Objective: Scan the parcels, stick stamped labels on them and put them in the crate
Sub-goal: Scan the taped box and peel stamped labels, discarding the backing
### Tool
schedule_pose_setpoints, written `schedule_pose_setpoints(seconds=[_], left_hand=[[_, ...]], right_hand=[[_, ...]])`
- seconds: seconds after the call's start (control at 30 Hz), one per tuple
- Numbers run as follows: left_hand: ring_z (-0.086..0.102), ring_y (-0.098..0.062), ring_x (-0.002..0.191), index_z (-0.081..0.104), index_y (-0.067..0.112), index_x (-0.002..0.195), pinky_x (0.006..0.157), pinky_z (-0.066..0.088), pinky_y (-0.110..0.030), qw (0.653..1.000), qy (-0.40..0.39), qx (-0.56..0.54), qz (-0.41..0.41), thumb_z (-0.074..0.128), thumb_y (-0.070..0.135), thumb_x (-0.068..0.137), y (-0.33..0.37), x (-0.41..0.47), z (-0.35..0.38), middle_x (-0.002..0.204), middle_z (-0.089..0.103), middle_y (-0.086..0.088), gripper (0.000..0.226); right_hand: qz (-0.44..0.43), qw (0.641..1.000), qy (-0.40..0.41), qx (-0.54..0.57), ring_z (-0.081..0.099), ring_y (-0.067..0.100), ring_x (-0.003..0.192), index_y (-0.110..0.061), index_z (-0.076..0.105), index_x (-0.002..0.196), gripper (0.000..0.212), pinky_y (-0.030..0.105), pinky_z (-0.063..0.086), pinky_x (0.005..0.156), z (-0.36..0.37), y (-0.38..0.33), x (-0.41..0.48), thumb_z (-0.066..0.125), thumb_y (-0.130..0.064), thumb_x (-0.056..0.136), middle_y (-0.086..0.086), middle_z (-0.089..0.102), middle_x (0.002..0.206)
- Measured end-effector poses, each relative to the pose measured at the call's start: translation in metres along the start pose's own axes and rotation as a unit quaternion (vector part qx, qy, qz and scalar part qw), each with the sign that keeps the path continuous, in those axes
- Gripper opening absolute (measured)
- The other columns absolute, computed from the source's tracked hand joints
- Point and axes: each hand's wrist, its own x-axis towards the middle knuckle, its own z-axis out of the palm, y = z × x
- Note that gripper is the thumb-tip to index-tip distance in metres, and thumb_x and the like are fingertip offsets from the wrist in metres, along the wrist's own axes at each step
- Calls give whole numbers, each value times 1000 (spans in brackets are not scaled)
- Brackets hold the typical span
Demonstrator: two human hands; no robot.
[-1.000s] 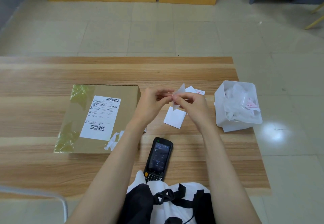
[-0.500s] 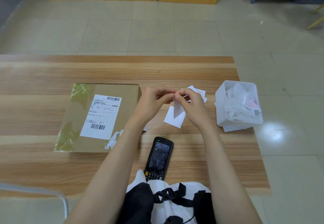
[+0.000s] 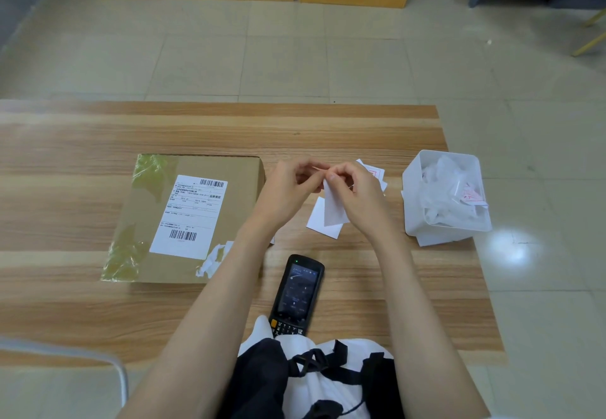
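We look down on a wooden table [image 3: 98, 313] standing on a tiled floor, with everything else arranged on it. The largest item is a flat cardboard parcel [image 3: 239, 195] lying at the left. It bears a white shipping label [image 3: 190, 215] with two barcodes, and yellowish tape runs along its left edge. At the right edge of the table stands a white bin [image 3: 413, 202], which holds crumpled white paper [image 3: 449, 195], one scrap showing red print.

Between parcel and bin, we see the left hand [image 3: 288, 189] and the right hand [image 3: 357, 192] raised above the table, their fingertips meeting. Both have curled fingers that pinch the top edge of a small white label [image 3: 333, 212], which hangs downward from the grip. Whether its stamped face is toward us we cannot tell.

Near the front edge, between the forearms, a black handheld scanner [image 3: 296, 294] lies flat with its screen lit and facing up.

Under the hands, loose white sheets [image 3: 319, 227] rest on the wood. Beyond the right hand, another sheet with a red stamp [image 3: 373, 171] shows.
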Motion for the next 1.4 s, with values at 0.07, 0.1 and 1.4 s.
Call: schedule_pose_setpoints(seconds=[0.07,0.1,1.4], left_hand=[[67,0,70,66,26,91,67,48,-9,1000,3,-7,-3,57,12,92,-2,1,1,77,71,6,17],[68,0,71,66,22,94,69,49,-10,1000,6,-12,-6,57,12,92,-3,1,1,78,71,7,14],[68,-5,97,73,19,98,83,49,-13,995,-11,-101,13,67,3,84,-8,-1,-5,95,73,11,22]], right_hand=[[12,1000,5,17,55,14,89,-5,62,96,16,19,40,72,1,0,0,49,-15,96,5,64,100],[21,999,10,33,56,13,89,-6,62,96,16,19,41,73,2,0,0,50,-15,96,4,65,99],[176,913,-5,368,68,4,76,-15,72,82,11,16,51,74,-1,6,-2,62,-16,89,-2,72,73]])
